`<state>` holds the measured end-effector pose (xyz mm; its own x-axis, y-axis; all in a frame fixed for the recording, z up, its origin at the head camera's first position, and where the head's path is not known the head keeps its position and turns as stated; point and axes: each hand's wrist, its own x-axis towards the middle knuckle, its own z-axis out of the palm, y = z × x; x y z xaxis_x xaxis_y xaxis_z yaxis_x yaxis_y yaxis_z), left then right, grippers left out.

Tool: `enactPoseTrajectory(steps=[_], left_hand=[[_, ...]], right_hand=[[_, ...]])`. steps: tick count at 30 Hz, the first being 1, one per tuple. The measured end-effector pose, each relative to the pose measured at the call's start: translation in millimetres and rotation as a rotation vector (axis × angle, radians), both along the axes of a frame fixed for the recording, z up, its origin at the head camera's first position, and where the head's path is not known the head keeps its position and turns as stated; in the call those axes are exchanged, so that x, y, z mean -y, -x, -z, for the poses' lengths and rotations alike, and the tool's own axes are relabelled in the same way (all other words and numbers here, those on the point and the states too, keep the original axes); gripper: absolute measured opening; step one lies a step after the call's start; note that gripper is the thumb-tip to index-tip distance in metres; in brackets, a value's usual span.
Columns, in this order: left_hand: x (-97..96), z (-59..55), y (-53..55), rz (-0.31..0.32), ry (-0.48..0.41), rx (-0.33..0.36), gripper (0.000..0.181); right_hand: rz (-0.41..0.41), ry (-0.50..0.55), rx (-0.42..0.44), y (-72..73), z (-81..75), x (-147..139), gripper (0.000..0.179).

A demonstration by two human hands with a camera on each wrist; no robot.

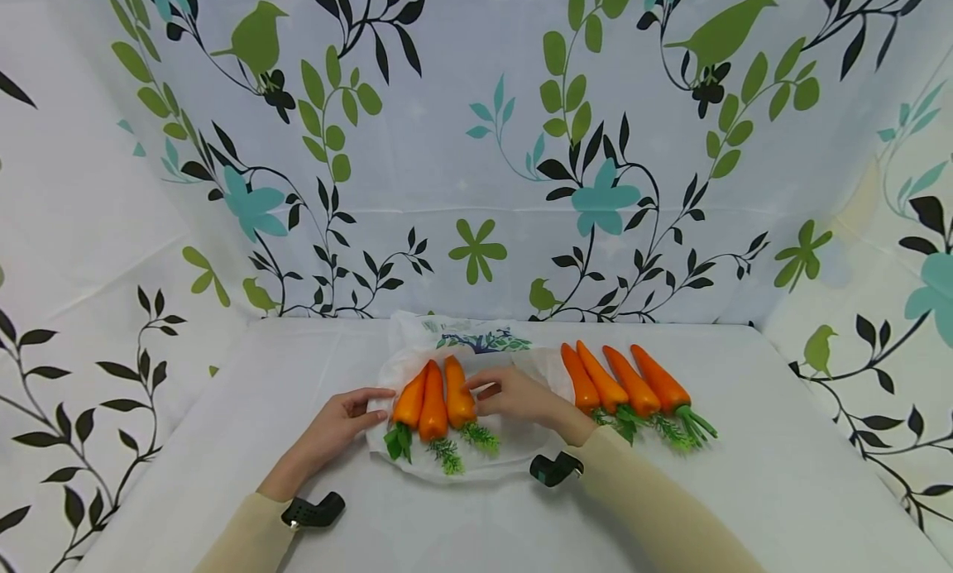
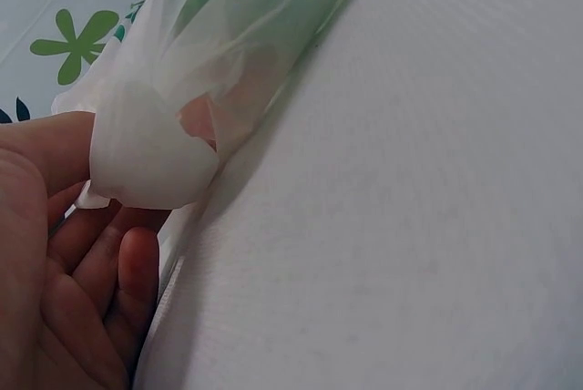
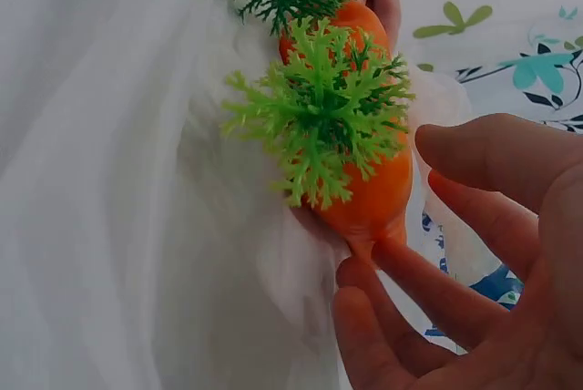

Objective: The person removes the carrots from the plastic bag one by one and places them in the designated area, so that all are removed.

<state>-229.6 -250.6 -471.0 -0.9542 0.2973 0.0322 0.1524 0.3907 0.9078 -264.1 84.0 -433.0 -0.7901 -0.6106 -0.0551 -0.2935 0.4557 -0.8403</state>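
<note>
Three orange toy carrots with green tops lie side by side on a white plastic bag point(image 1: 495, 465). They are a left carrot point(image 1: 409, 403), a middle carrot point(image 1: 433, 403) and a right carrot point(image 1: 458, 395), tips pointing away from me. At the bag's left edge, my left hand point(image 1: 338, 424) holds a fold of the thin plastic point(image 2: 150, 158) between thumb and fingers; part of the fingers is hidden behind it. My right hand point(image 1: 514, 393) rests its relaxed fingertips at the side of the right carrot, thumb apart from it in the right wrist view.
Several more toy carrots point(image 1: 640, 383) lie in a row to the right, beside my right forearm. The bag's printed part point(image 1: 487, 340) spreads toward the back of the white table point(image 1: 283, 366). A patterned cloth point(image 1: 417, 159) hangs behind.
</note>
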Motion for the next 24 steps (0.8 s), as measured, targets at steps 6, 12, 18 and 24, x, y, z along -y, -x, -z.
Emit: enactPoseTrajectory(steps=[6,12,18,24], left_hand=[[-0.4,0.2,-0.1,0.005,-0.008,-0.004,0.039],[0.0,0.9,0.4,0.004,0.001,-0.017,0.039],[0.3,2.1,0.9,0.005,0.009,-0.030,0.038],[0.4,2.5,0.6,-0.006,0.020,-0.030,0.038]], right_hand=[[-0.022,-0.052,0.039,-4.7,-3.3,8.8,0.048],[-0.057,-0.148,-0.017,-6.9,-5.2,17.5,0.058],[-0.093,-0.190,-0.071,-4.9,-6.1,24.2,0.052],[-0.027,-0.187,-0.035,-2.6,-4.4,26.2,0.045]])
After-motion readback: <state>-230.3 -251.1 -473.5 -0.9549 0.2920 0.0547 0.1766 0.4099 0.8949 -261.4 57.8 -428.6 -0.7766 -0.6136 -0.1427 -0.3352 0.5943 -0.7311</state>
